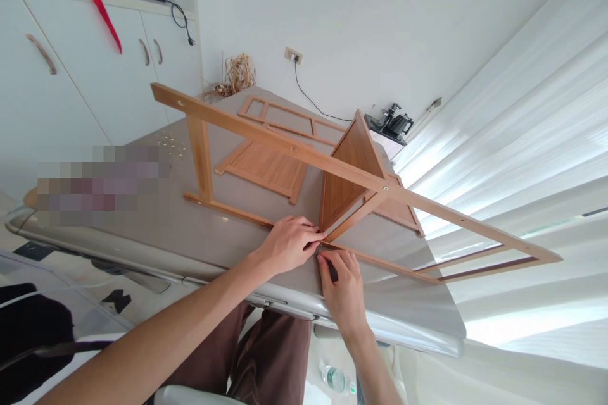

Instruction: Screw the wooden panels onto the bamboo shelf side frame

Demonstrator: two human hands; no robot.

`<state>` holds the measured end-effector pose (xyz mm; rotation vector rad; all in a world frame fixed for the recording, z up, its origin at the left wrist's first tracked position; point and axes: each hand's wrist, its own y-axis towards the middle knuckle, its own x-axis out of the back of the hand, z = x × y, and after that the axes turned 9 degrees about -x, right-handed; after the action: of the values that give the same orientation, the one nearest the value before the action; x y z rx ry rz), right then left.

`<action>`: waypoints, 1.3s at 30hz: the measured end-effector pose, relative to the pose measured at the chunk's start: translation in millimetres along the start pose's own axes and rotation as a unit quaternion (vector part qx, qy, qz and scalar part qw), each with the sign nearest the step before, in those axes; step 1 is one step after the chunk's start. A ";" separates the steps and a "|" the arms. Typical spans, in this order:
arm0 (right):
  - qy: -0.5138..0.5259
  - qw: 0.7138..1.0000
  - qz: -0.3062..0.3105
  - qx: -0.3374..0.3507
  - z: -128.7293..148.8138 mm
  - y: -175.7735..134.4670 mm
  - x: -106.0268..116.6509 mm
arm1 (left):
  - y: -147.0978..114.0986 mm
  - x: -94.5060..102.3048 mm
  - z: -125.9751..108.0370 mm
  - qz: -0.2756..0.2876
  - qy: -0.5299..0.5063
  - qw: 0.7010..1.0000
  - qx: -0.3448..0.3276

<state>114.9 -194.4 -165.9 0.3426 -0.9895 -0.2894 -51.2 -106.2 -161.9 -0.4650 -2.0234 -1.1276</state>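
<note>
While both hands work at the near side of the table (166, 221), the left hand (289, 243) has its fingertips bunched at the joint where an upright panel (339, 199) meets the low near rail (380, 262). Right hand (344, 275): just to the right and nearer, fingers curled in, thumb and fingertips close together beside the same rail; whether either hand grips anything cannot be told.

Wooden frame (342, 169), one: directly beyond the hands, tilted on the table, its long upper bar running from far left to near right above both hands; the panel stands across it, the right end reaching past the table edge.

Slatted board (266, 168), one: lying flat, farther off and left of the panel. Ladder-like frame (263, 112), one: flat, behind the board. Second board (399, 202), one: right of the panel, partly hidden by the bar. Small pieces (173, 145), several: scattered at far left, too small to identify.

Dried straw (240, 73), one bundle: far corner. Black kettle (401, 124), one: on a low stand, far right. White curtain (522, 107): right. Cabinet (85, 76): far left, red ribbon (102, 12) hanging over its front. Clear bottle (335, 380), one: below the table, near.
</note>
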 end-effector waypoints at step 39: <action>0.101 0.982 0.041 -0.151 -4.9 6.2 0.4 | -2.5 -1.8 2.5 0.008 -0.012 1.000 0.003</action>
<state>119.7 -188.2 -165.6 0.0525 -0.7437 -0.3184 -52.7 -105.3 -165.6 -0.4927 -2.0393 -1.1113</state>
